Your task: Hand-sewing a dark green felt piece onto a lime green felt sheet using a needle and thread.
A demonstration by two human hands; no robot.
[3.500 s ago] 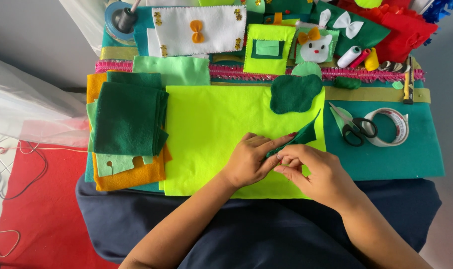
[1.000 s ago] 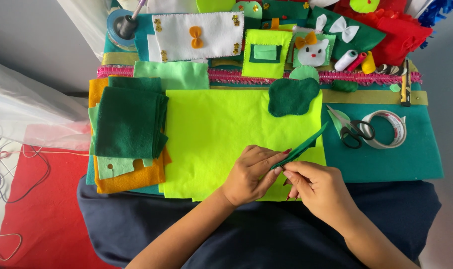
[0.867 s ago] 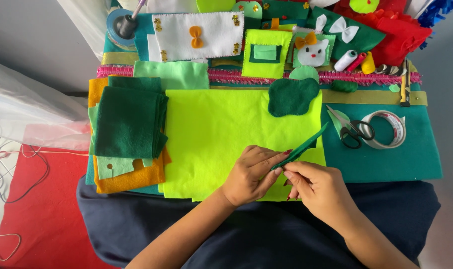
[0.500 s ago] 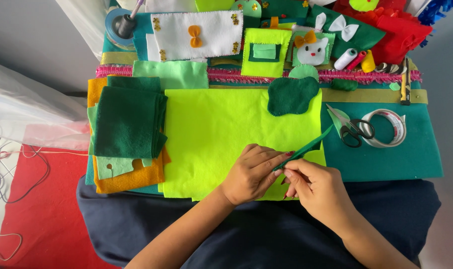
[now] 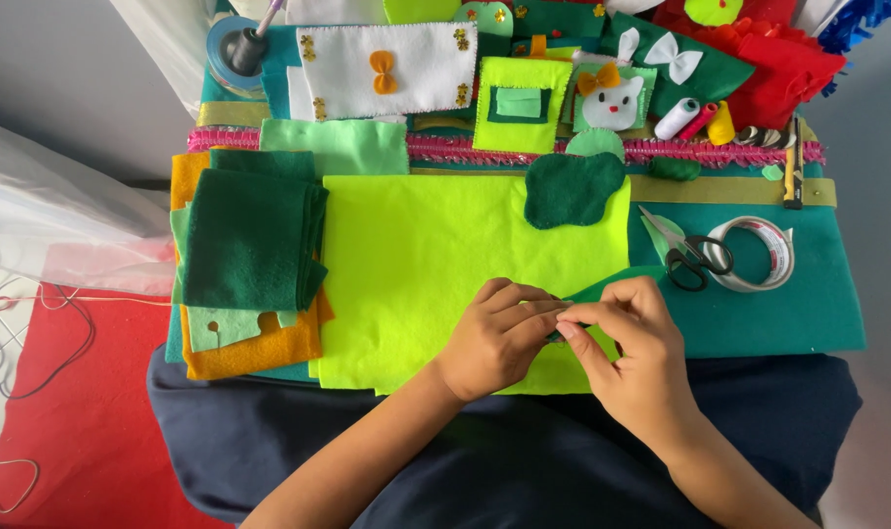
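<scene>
teal felt work surface (image 5: 788, 323), seen from above: left hand (image 5: 494, 338) and right hand (image 5: 626, 343) are pinching a narrow green felt strip (image 5: 612, 284) over the lime-green felt sheet (image 5: 416, 264); black-handled scissors (image 5: 685, 250) are lying beyond the grip, strip apparently cut but not yet attached.

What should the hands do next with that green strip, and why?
Probably keep rolling the green strip tighter. Both the left hand and the right hand pinch its near end over the lime felt, while the far end lies loose toward the scissors.
</scene>
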